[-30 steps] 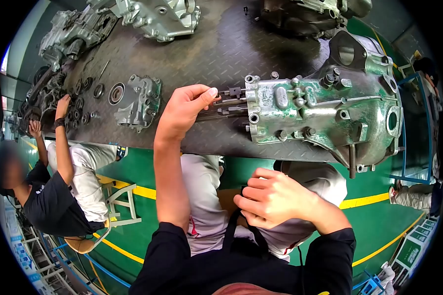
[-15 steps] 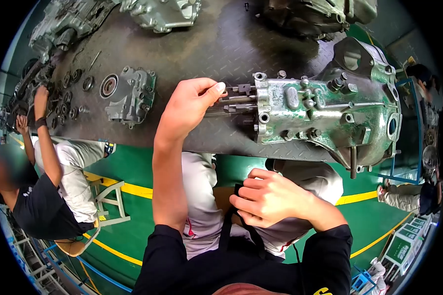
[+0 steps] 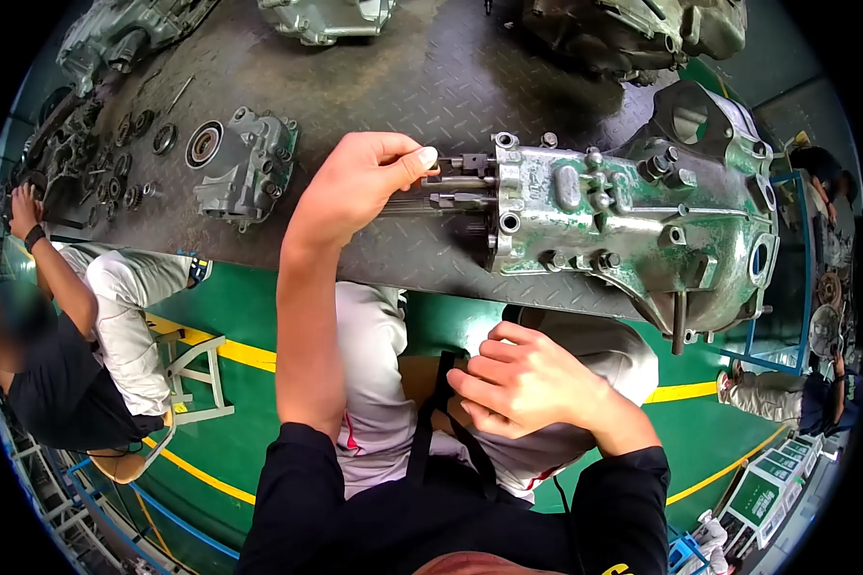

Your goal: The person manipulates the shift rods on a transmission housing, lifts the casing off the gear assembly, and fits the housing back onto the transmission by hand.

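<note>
A gearbox housing with worn green paint lies on the metal bench, several shift rods sticking out of its left end. My left hand is at those rods, thumb and index finger pinched at the end of the uppermost one; the fingertips partly cover it. Below the bench edge, my right hand hangs over my lap beside a black strap. Its fingers are curled in, and whatever they may hold is hidden.
Left on the bench are a smaller cover casting, a bearing ring and several gears. More housings stand along the far side. A co-worker sits at the left on a stool.
The view has shifted slightly. My left hand stays pinched at the rod ends, moved a little left and up; my right hand keeps its pose. The co-worker's raised hand has moved left and down.
</note>
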### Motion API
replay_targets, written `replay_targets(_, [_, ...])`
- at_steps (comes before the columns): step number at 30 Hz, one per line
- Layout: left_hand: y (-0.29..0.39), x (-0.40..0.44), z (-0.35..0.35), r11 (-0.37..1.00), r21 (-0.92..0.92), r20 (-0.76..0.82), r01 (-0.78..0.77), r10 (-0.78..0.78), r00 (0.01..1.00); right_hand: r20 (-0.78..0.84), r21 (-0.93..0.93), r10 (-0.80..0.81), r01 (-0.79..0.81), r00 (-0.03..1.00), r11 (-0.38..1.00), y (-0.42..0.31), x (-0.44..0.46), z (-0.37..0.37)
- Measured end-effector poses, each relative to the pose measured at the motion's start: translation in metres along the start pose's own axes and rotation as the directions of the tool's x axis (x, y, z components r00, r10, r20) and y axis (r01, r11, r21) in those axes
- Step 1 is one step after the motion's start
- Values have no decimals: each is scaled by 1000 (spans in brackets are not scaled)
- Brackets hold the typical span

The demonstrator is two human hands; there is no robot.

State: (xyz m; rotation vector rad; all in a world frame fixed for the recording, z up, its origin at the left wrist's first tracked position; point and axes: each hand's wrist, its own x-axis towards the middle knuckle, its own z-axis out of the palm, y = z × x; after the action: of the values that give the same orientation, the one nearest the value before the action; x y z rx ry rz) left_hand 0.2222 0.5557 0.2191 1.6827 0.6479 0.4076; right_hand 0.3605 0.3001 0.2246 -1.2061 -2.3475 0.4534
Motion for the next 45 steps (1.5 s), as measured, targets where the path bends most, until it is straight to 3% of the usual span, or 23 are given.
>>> replay_targets(4, [0, 1, -7, 999, 44, 42, 24, -26, 999, -18, -6, 27, -28, 999, 1000, 0, -6, -4])
replay_targets(20, [-10, -2, -3, 990, -138, -9, 26, -28, 1000, -27, -62, 125, -127, 992, 990, -2, -36, -22])
replay_targets(24, [-14, 1, -1, 995, -100, -6, 27, -28, 1000, -35, -31, 107, -108, 994, 994, -4, -30, -24])
replay_targets(26, [-12, 2, 2, 990, -130, 48, -48, 54, 997, -21, -27, 99, -100, 995, 995, -5, -28, -22])
replay_targets(30, [-13, 9, -4, 978, -209, 93, -24, 44, 995, 21, -42, 94, -93, 995, 995, -5, -15, -21])
replay_targets(33, [-11, 9, -6, 954, -286, 162, 88, -43, 986, 43, -46, 104, -102, 994, 994, -4, -13, -18])
replay_targets(36, [-4, 7, -5, 976, -185, 118, 118, -97, 988, 38, -62, 128, -125, 991, 990, -4, -13, -19])
replay_targets(45, [-1, 7, 2, 988, -133, 74, 73, -64, 995, 13, -65, 167, -166, 986, 984, -3, -27, -23])
